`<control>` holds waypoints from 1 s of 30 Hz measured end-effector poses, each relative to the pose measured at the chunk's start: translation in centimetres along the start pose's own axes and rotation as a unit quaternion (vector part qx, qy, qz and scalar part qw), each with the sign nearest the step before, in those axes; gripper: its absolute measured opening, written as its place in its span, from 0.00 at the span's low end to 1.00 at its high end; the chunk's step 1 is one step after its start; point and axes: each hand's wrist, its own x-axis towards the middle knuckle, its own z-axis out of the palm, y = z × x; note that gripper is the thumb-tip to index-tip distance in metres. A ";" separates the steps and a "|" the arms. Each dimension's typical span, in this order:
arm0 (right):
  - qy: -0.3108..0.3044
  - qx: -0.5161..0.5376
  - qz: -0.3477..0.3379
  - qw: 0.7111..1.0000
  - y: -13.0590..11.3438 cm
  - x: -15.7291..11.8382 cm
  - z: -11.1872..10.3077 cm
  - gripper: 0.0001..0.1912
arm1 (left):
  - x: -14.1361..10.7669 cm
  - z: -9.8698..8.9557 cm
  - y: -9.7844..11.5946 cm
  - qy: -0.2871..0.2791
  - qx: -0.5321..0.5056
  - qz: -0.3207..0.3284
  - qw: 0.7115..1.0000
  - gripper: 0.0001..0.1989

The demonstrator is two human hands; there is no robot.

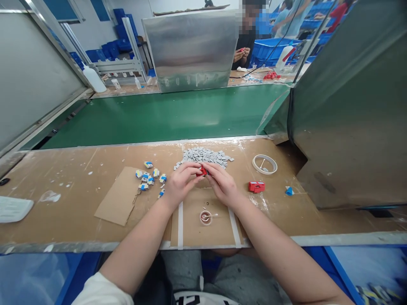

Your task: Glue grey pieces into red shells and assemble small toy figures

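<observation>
Both hands meet over the middle of the table around a small red toy car part [201,171], mostly covered by the fingers. My left hand [182,183] grips it from the left, fingers bent over it. My right hand [222,183] closes on its other side, where a dark bit shows. Just beyond the fingertips spreads a pile of small flat grey pieces [206,156]. Below the hands stands a small round cup [205,217] with a white stick lying across it. To the right lies a red toy car body [256,187].
Several blue, yellow and white small parts [145,178] lie left, beside a cardboard sheet [117,197]. A white tape ring [264,164] and a blue piece [289,191] lie right. Beyond runs a green conveyor belt [174,116]; across it, a person [244,46] holds something red.
</observation>
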 end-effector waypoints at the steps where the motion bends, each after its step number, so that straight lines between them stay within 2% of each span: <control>1: -0.005 -0.005 -0.003 1.000 0.1 0.0 0.0 0.26 | 0.0 0.1 0.0 0.001 -0.019 -0.021 1.000 0.06; 4: -0.005 -0.010 -0.009 1.000 0.3 0.0 0.0 0.27 | -0.1 0.4 0.1 0.006 -0.078 -0.078 0.994 0.07; 7: 0.002 -0.004 -0.004 1.000 0.3 -0.1 0.1 0.27 | -0.1 0.8 0.3 0.015 -0.103 -0.104 0.989 0.07; 14: -0.045 0.016 0.087 0.995 0.4 -0.2 0.4 0.26 | -0.2 1.4 0.3 0.033 -0.130 -0.142 0.981 0.07; 18: -0.040 0.024 0.075 0.996 0.5 -0.3 0.4 0.24 | -0.3 1.8 0.1 0.060 -0.183 -0.183 0.964 0.09; 21: -0.027 0.029 0.064 0.997 0.5 -0.2 0.3 0.21 | -0.3 2.1 0.1 0.059 -0.215 -0.205 0.953 0.11; 25: -0.009 0.037 0.045 0.998 0.1 -0.2 0.1 0.18 | -0.4 2.2 0.5 0.043 -0.218 -0.207 0.953 0.12; 30: 0.004 0.039 0.033 0.999 -0.7 -0.2 -0.1 0.17 | -0.4 1.8 1.2 0.031 -0.210 -0.172 0.962 0.08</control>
